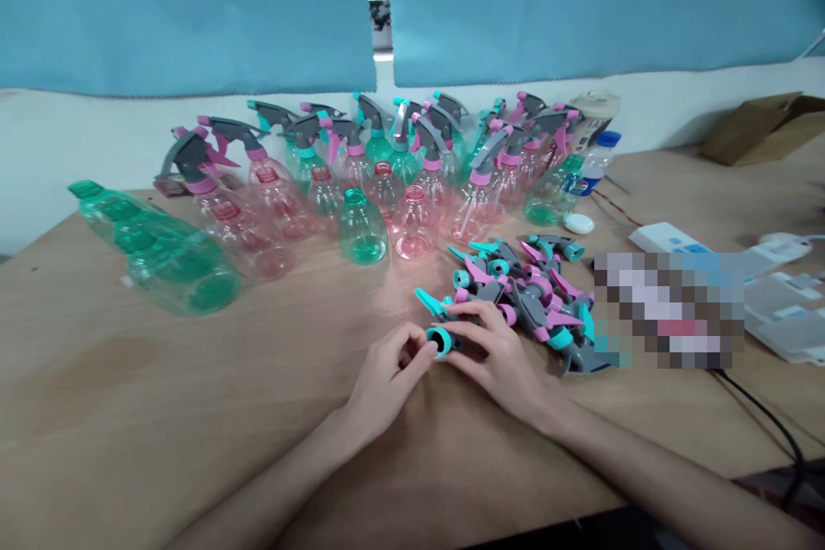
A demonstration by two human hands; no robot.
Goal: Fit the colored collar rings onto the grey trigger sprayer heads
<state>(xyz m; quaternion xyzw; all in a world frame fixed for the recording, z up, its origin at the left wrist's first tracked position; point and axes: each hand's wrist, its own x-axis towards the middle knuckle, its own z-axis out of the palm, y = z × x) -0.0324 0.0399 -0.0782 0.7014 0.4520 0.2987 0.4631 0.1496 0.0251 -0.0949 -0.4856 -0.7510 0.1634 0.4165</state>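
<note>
Between my two hands is a grey and turquoise spray trigger head (439, 342), its open collar facing me. My left hand (394, 368) pinches the turquoise collar with thumb and fingers. From the other side, my right hand (493, 350) has its fingers closed around the grey body, which they partly hide. Just beyond my right hand lies a heap of loose trigger heads (528, 301) in grey, pink and turquoise. Behind the hands, a green bottle (363, 232) and a pink bottle (414, 228) stand upright with uncapped necks.
Several pink and green bottles with trigger heads (431, 163) stand at the back. Green bottles (180, 271) lie tilted at the left. On the right are a white lid (578, 223), a white power strip (670, 239), a black cable (766, 412) and a cardboard box (760, 129).
</note>
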